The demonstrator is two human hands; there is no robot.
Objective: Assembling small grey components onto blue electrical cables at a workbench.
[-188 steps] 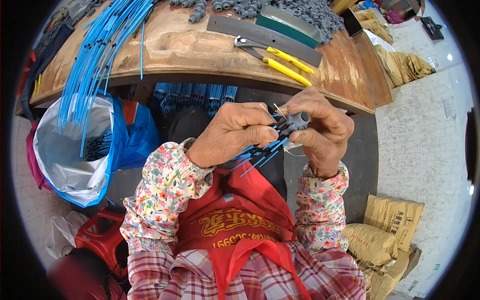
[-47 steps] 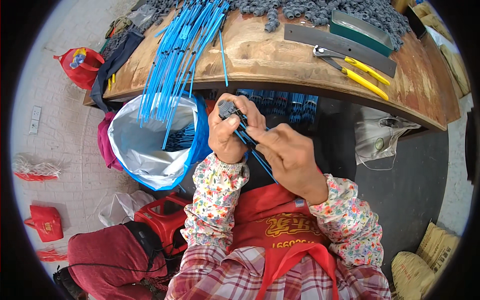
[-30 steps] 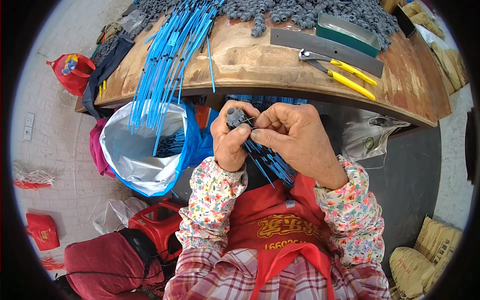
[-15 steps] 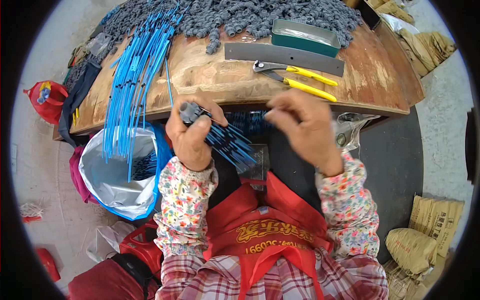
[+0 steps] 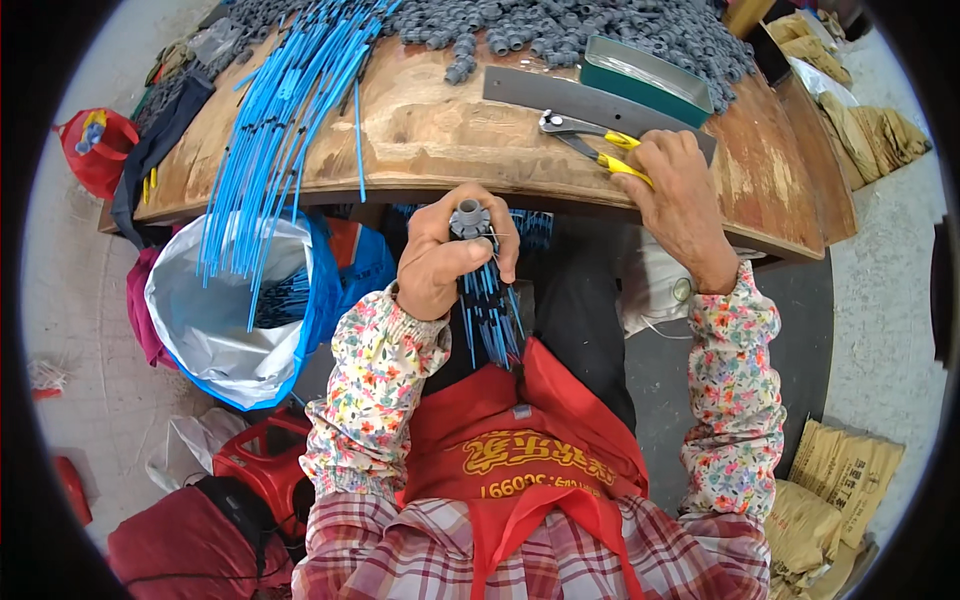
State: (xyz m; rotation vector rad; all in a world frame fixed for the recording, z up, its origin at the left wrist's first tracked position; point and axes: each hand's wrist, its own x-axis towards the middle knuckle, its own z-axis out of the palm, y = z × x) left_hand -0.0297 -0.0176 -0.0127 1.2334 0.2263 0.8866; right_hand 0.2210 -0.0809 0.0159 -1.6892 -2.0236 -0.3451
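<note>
Table: my wooden table (image 5: 440, 120) is brown, worn and curved along its near edge.
Far edge: a big heap of small grey plastic pieces (image 5: 560, 30) lies along it, bumpy and round.
Left part: long thin blue rods (image 5: 290, 110) lie in a pile and hang over the near edge.
Below the rods: a white plastic bag (image 5: 215, 320) with a blue lining stands open on the floor, with more blue rods inside.
Right part: a green tin box (image 5: 645, 75) sits by the grey heap, and a flat grey metal strip (image 5: 570, 98) lies just in front of it.
Left hand: my left hand (image 5: 450, 255) is curled tight around a bundle of blue rods (image 5: 490, 310) with a grey ring cap (image 5: 468, 217) on top. I hold it upright, just below the near edge of the table.
Right hand: my right hand (image 5: 680, 195) reaches over the near edge and closes on the yellow handles of the pliers (image 5: 595, 145), which lie on the table.
Sleeves: soft and flowery.
Apron: red.
</note>
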